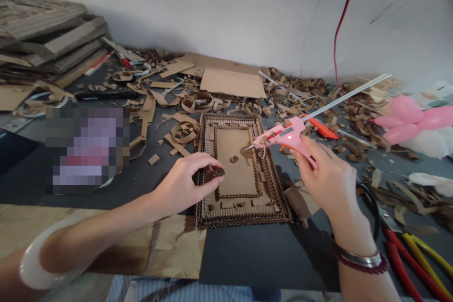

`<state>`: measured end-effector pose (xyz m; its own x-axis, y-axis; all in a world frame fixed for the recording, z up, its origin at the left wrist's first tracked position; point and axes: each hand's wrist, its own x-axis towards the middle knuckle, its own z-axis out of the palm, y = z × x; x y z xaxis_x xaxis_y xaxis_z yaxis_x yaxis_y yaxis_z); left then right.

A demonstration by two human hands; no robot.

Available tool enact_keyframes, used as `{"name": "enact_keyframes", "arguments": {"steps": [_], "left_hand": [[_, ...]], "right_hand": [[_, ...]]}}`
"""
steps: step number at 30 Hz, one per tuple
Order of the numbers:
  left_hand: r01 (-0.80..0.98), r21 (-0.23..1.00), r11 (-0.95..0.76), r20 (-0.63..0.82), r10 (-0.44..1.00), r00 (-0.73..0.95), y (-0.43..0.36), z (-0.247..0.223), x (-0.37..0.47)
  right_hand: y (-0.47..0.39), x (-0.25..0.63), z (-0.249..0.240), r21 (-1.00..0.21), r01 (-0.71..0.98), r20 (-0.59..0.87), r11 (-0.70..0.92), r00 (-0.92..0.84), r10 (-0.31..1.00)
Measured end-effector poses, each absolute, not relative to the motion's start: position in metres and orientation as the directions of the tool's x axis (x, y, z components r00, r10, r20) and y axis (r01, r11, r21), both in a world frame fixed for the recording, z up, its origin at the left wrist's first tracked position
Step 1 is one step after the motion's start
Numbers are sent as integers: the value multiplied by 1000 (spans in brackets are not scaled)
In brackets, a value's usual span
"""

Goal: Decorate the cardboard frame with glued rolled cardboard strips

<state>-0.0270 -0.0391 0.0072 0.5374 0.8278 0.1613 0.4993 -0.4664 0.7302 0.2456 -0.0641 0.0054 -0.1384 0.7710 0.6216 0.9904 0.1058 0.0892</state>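
Note:
My left hand (pixel 193 177) pinches a small rolled cardboard coil (pixel 220 172) between thumb and fingers, above the left side of a cardboard frame (pixel 244 216). The frame lies flat on the dark mat, with corrugated borders set one inside another. On its bare inner panel (pixel 230 144) sits another small coil (pixel 234 159). My right hand (pixel 323 172) is closed around the handle of a pink glue gun (pixel 286 136), whose small light is lit. The gun's nozzle points left over the inner panel, and a long clear glue stick (pixel 348 96) sticks out of its back.
Cardboard strips and scraps (pixel 198 101) cover the back of the table. Stacked cardboard (pixel 53 33) stands at the far left, near a blurred-out object (pixel 88 151). An orange cutter (pixel 320 126), pink balloons (pixel 406 118) and red and yellow handled tools (pixel 403 259) lie right.

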Motion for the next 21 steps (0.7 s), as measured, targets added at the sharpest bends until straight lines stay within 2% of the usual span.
{"name": "enact_keyframes", "arguments": {"steps": [21], "left_hand": [[501, 730, -464, 152, 826, 543, -39, 9, -27]], "right_hand": [[-65, 245, 6, 63, 994, 604, 93, -112, 789]]}}
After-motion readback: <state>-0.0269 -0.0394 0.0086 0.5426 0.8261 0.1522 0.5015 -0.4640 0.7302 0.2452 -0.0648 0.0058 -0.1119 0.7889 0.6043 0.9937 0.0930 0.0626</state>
